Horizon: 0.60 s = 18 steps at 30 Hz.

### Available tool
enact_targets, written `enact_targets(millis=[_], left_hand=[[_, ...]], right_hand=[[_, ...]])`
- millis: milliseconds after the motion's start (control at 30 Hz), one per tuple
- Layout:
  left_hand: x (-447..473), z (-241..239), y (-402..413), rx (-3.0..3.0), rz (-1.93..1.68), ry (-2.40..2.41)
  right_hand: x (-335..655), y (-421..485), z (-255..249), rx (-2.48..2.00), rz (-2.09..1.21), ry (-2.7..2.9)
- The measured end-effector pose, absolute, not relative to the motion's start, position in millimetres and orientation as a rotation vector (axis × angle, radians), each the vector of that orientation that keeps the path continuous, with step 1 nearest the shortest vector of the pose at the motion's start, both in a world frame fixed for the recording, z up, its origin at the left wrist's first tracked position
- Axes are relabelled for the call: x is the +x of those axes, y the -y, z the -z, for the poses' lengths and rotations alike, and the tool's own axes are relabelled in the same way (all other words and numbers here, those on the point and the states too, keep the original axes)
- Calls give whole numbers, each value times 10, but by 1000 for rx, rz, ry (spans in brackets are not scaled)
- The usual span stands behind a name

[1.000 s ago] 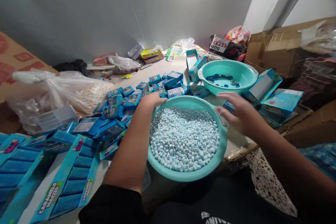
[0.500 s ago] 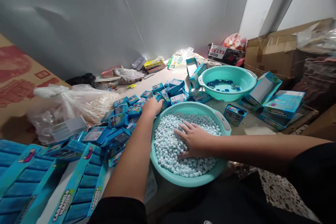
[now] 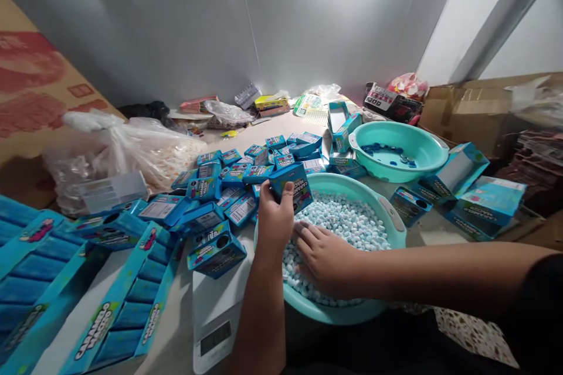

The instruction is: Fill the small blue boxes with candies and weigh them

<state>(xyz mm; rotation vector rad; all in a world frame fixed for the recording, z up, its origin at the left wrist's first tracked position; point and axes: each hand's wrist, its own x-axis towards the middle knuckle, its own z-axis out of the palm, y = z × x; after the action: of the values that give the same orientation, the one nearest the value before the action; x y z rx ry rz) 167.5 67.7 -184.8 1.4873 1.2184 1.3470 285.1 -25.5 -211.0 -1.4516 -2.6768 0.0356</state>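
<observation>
My left hand grips a small blue candy box, tilted, over the left rim of a turquoise basin. Pale blue and white candies fill much of that basin. On the candies rests my right hand, fingers stretched out and pointing left, their tips partly sunk among the pieces. Left of the basin lies a heap of similar small blue boxes. One blue box sits on a white digital scale beside my left forearm.
Large display cartons packed with blue boxes stand at front left. A second turquoise basin with a few blue pieces stands at back right, near opened blue cartons. A tied plastic bag and cardboard boxes flank the table.
My left hand has come back from the heap toward the basin with a box in its grip. The view has shifted, revealing the scale. My right hand stays on the candies.
</observation>
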Motion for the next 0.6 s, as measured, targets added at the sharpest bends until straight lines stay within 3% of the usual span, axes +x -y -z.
enact_targets(millis=[200, 400, 600], left_hand=[[1647, 1836, -727, 1471, -1230, -910], [1578, 2014, -840, 1243, -1278, -1111], [1557, 2117, -881, 1121, -1322, -1089]], right_hand=[[3124, -40, 2274, -1464, -155, 2690], [3657, -339, 2158, -1835, -436, 2451], [3862, -469, 2144, -1743, -737, 2259]])
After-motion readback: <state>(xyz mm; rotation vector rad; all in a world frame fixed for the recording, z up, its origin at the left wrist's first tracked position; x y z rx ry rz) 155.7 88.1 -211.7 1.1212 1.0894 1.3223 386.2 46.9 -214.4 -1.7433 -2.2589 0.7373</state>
